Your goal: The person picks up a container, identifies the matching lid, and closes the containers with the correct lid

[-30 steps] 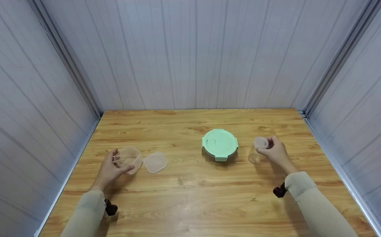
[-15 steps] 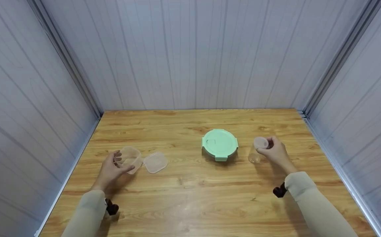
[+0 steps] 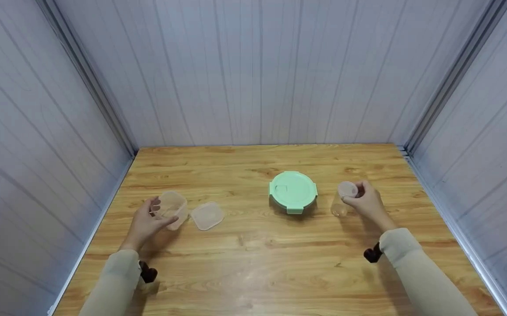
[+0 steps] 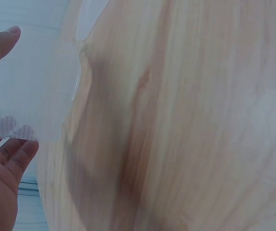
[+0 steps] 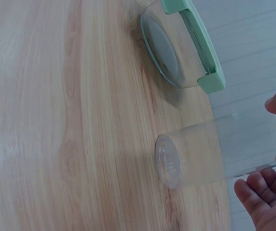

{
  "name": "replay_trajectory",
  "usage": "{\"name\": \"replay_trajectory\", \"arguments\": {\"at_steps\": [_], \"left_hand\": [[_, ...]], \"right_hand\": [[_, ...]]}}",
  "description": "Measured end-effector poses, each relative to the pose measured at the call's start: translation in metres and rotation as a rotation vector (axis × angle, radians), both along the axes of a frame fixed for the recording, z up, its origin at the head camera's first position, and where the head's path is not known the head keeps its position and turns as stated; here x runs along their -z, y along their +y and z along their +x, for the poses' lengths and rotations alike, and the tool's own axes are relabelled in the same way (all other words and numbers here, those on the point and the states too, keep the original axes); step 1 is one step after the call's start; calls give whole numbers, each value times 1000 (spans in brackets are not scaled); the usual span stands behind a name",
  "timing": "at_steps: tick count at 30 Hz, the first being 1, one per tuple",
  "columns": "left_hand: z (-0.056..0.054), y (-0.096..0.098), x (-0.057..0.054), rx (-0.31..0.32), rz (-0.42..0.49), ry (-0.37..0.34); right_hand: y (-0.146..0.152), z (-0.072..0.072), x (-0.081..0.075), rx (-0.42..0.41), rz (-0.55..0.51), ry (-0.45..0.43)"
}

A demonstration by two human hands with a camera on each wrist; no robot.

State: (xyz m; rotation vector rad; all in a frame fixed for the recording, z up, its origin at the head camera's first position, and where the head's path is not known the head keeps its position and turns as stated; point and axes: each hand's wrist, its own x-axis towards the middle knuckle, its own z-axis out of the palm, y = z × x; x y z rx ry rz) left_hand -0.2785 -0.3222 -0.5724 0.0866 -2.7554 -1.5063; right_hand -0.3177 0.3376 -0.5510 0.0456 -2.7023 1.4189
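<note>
On the left, my left hand holds a clear, square-cornered plastic food container, thumb on the near side and fingers on the far side. The left wrist view shows its frosted wall between the thumb and fingers. Beside it lies a flat translucent square lid. My right hand grips a tall clear plastic cup near its top, between thumb and fingers. Seen from the head, the cup stands upright with a whitish round top.
A round glass container with a mint-green clip lid stands left of the cup, right of the middle. The wooden table ends at ribbed white panels behind and along both sides.
The left hand and the square container have shifted slightly away from me and to the left, and the container looks a little raised. The right hand and cup stay nearly where they were.
</note>
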Motion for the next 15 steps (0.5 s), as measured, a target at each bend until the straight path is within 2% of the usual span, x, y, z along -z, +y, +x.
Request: {"name": "replay_trajectory", "arguments": {"at_steps": [15], "left_hand": [[-2,6,-22,41,-31,44]], "right_hand": [[0,-1,0,-7,11,-6]]}}
